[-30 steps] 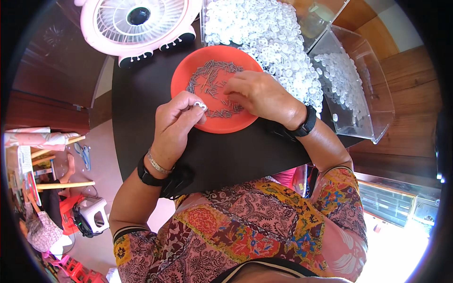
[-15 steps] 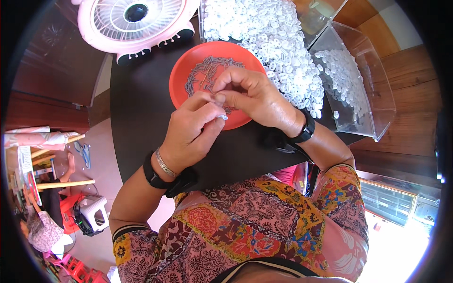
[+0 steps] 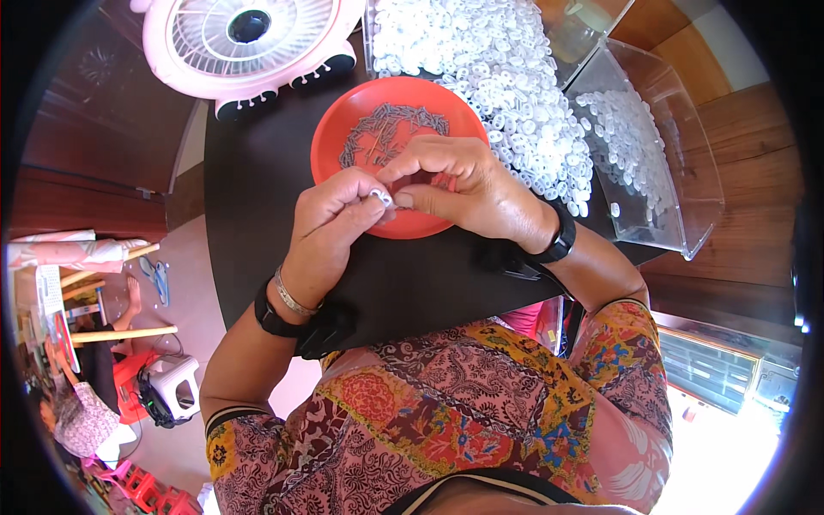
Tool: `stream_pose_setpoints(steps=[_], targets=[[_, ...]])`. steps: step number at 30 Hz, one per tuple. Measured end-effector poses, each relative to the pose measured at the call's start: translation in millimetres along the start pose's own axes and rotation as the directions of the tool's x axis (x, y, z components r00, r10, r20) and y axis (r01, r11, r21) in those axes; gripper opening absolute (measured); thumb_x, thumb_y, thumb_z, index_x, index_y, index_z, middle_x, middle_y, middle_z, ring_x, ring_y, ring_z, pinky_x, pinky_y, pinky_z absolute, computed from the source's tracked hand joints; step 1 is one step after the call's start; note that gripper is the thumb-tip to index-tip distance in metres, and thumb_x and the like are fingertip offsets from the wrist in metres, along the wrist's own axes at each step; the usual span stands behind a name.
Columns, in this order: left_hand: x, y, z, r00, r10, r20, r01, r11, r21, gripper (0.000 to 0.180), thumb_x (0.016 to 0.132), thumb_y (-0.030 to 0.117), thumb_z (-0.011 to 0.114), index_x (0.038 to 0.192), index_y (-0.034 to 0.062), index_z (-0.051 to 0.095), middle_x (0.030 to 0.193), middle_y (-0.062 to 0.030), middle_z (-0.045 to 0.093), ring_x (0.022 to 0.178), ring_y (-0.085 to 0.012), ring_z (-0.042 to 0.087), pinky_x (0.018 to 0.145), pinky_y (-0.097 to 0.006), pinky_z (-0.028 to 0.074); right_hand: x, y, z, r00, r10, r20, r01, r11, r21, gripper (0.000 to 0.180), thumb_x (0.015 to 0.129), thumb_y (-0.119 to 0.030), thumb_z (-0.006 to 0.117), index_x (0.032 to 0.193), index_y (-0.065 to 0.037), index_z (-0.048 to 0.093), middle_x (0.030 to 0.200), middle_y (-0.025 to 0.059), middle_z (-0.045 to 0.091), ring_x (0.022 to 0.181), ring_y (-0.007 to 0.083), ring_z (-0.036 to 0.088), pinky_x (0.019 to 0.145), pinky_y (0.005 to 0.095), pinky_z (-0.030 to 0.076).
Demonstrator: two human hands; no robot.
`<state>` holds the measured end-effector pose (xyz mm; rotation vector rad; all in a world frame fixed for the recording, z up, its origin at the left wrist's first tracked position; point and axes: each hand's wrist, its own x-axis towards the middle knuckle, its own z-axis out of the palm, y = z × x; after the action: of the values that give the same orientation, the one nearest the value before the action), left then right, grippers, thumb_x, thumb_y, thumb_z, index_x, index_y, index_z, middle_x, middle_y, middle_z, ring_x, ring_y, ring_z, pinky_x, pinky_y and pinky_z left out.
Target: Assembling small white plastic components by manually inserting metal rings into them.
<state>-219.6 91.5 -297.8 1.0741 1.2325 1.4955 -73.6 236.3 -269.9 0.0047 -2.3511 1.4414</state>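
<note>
My left hand [image 3: 330, 221] and my right hand [image 3: 459, 189] meet over the near rim of a red bowl [image 3: 339, 129] on the black table [image 3: 257, 189]. Between their fingertips they pinch a small white plastic piece [image 3: 378, 198]. The bowl holds several small grey metal pins [image 3: 390, 127]. My right hand covers part of the bowl. Whether the right fingers hold a pin of their own stays hidden.
A heap of white plastic pieces [image 3: 506, 77] lies behind the bowl. A clear plastic box [image 3: 661, 163] with more white pieces stands at the right. A pink table fan [image 3: 249, 43] stands at the back left. Stools and clutter sit on the floor at the left.
Both hands have drawn together toward me from over the bowl. The left hand's white piece is now pinched by the fingertips of both hands.
</note>
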Motion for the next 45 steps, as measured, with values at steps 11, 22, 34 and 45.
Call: stream_pose_setpoints(steps=[11, 22, 34, 45], targets=[[0, 3, 0, 1.000, -0.014, -0.001, 0.014, 0.997, -0.069, 0.014, 0.091, 0.010, 0.051, 0.090, -0.0019, 0.058, 0.080, -0.0073, 0.064, 0.075, -0.0121, 0.060, 0.072, -0.025, 0.048, 2, 4, -2, 0.998, 0.057, 0.038, -0.062, 0.984, 0.169, 0.018, 0.080, 0.003, 0.066, 0.097, -0.003, 0.067, 0.084, 0.0045, 0.062, 0.079, 0.0151, 0.061, 0.071, 0.0265, 0.047], [3, 7, 4, 0.999, 0.002, -0.042, -0.002, 1.000, -0.007, 0.013, 0.091, 0.010, 0.051, 0.087, -0.0018, 0.057, 0.077, -0.0065, 0.063, 0.072, -0.0114, 0.059, 0.067, -0.025, 0.048, 4, 0, -2, 0.996, -0.083, -0.018, 0.079, 0.981, -0.174, 0.004, 0.083, -0.002, 0.063, 0.086, -0.003, 0.059, 0.077, 0.0063, 0.062, 0.076, 0.0143, 0.063, 0.065, 0.0286, 0.049], [-1, 2, 4, 0.998, 0.025, -0.066, -0.007, 0.966, 0.257, 0.012, 0.085, 0.007, 0.055, 0.077, -0.0012, 0.053, 0.059, -0.0009, 0.045, 0.056, -0.0057, 0.039, 0.050, -0.025, 0.034, -3, 0, 6, 0.975, 0.222, 0.029, -0.224, 0.966, 0.129, 0.003, 0.090, -0.002, 0.056, 0.088, 0.000, 0.057, 0.082, 0.0005, 0.056, 0.077, 0.0071, 0.052, 0.069, 0.0226, 0.044], [1, 1, 4, 0.998, 0.025, -0.066, -0.006, 0.961, 0.277, 0.012, 0.084, 0.006, 0.055, 0.076, -0.0016, 0.052, 0.058, -0.0022, 0.043, 0.056, -0.0069, 0.037, 0.050, -0.025, 0.034, -2, 3, 6, 0.982, 0.190, -0.006, -0.187, 0.972, 0.139, 0.004, 0.091, -0.003, 0.056, 0.088, -0.001, 0.057, 0.079, -0.0008, 0.056, 0.074, 0.0065, 0.052, 0.068, 0.0222, 0.043]])
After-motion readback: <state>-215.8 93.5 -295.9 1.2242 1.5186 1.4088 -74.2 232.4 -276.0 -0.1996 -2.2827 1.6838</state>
